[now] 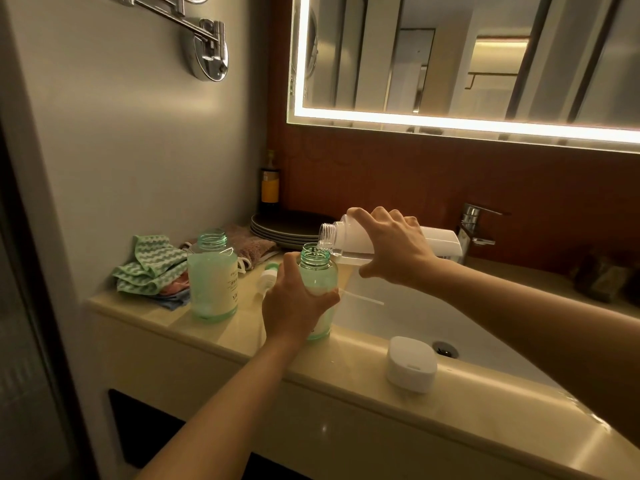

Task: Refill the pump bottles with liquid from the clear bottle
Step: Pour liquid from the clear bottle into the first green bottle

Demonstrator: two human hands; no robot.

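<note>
While R hand (398, 247) tips the clear bottle (341, 233) nearly flat, fingers (360, 216) curled round its shoulder, its open mouth sits just above the neck of a capless green pump bottle (320, 271). L hand (294, 306) grips that bottle round its body, on the tabletop (242, 327) at the sink's (415, 317) left edge. 2nd green bottle (213, 282) stands open nearer the tabletop's left end, w/ a pump head (268, 277) lying between them.

Two open pump bottles (317, 292) on desk (214, 334) left of sink (415, 317), clear bottle (349, 242) tipped over the nearer one, cloths (152, 268) and plates (287, 225) behind.
</note>
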